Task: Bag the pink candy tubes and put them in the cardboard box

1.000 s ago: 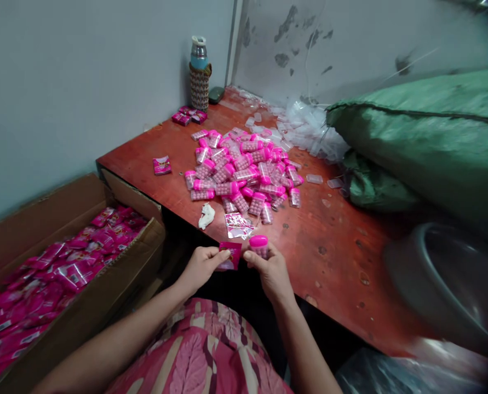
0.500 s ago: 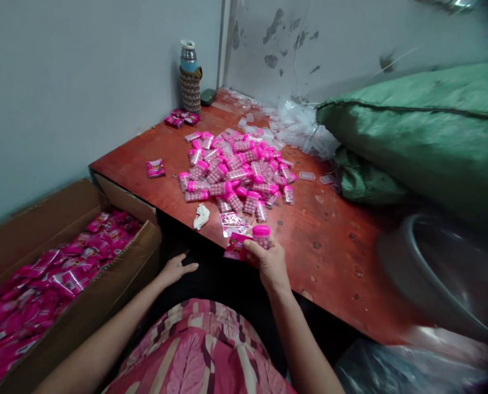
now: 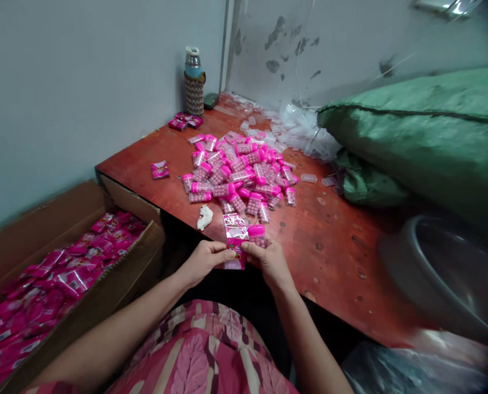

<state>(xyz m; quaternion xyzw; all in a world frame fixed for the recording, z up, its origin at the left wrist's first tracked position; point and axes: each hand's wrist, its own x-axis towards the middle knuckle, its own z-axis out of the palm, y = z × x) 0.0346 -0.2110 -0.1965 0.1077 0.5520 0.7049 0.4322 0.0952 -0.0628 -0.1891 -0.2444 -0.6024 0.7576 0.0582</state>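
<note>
At the table's front edge, my left hand (image 3: 206,261) pinches a printed pink packet (image 3: 236,261) between thumb and fingers. My right hand (image 3: 270,259) is closed around a small clear bottle (image 3: 256,235) with a pink cap and pink balls inside, its thumb also on the packet's right edge. Just behind the packet a shiny pink-and-silver wrapper (image 3: 234,222) lies at the table edge. Beyond it spreads a heap of similar pink-capped bottles (image 3: 239,171). A crumpled white scrap (image 3: 205,217) lies to the left.
An open cardboard box (image 3: 143,262) full of pink packets stands at the left. On the red table (image 3: 334,246) are a lone packet (image 3: 160,169), clear plastic pieces (image 3: 295,123) and a flask in a knitted cover (image 3: 194,94). Green sacks (image 3: 416,120) and a grey basin (image 3: 412,262) occupy the right.
My left hand has risen to the right from my lap and now grips the packet. The packet has turned more upright between both hands. The bottle stays in my right hand.
</note>
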